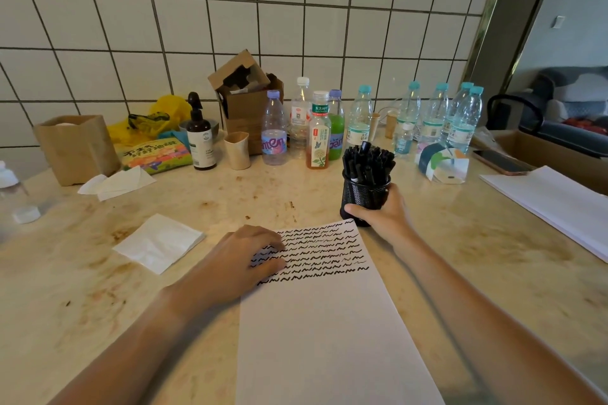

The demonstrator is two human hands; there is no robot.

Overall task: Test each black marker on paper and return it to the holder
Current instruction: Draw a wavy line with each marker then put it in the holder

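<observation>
Right hand (383, 212) grips the holder (363, 192) at paper's (322, 322) one o'clock; left hand (243, 261) lies flat on it. A jerk could spill markers (367, 161).

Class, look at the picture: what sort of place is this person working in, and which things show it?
Probably a kitchen or pantry counter in a home or office: a white tiled wall, a stained stone countertop and a row of drink bottles along the back.
</observation>
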